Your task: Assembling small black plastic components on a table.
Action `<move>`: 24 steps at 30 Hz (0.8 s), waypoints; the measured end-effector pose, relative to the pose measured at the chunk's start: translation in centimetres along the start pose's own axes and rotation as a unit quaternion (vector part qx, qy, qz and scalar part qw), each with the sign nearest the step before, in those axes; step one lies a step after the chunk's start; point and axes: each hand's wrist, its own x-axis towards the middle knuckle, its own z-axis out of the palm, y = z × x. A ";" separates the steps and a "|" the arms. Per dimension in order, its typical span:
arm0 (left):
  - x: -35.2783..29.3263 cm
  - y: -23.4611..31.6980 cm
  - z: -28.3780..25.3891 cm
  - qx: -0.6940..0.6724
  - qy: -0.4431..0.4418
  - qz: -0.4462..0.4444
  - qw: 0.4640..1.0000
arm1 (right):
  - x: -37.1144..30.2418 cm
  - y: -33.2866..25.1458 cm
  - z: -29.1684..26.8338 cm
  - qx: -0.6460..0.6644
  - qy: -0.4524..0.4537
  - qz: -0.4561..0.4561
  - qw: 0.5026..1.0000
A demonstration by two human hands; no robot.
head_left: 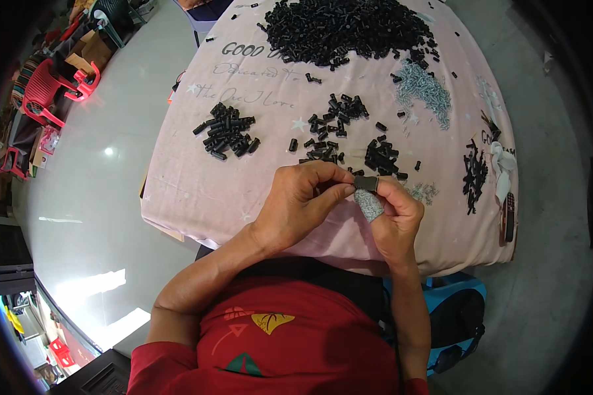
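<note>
My left hand is closed in a pinch, thumb against index finger, at the near edge of the table. Its fingertips meet those of my right hand, also closed, its thumb wrapped in a grey speckled cloth cover. A dark, smooth piece sits at the right index fingertip; whether it is a finger cover or a held part I cannot tell. What the two hands pinch is too small and hidden to name. Just beyond lie small black tubular plastic parts and a few small clear pieces.
A large heap of black parts covers the far side of the pink tablecloth. Smaller black piles lie nearer. Silvery-blue pins, thin black strips, a white cloth and a remote-like object lie rightward. A blue bag stands below.
</note>
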 end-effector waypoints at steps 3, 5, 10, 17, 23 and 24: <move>0.0 0.3 0.0 -0.006 -0.018 -0.040 0.999 | -0.2 0.7 0.2 -0.003 0.009 -0.020 1.000; -0.1 0.7 0.1 0.045 -0.002 0.021 0.999 | -0.2 0.6 0.2 0.009 0.011 -0.009 1.000; -0.3 0.3 0.7 0.103 0.012 0.107 0.989 | -0.4 0.2 0.3 0.083 0.009 0.044 0.996; -0.2 0.4 0.7 0.112 -0.001 0.161 0.981 | -0.2 -0.2 -0.5 0.205 -0.013 0.126 0.970; -0.2 0.8 0.2 0.108 -0.020 0.124 0.986 | -0.5 -0.1 0.0 0.176 -0.015 0.085 0.981; -0.2 0.8 0.3 0.108 -0.021 0.123 0.986 | -0.6 -0.1 0.1 0.154 -0.009 0.070 0.986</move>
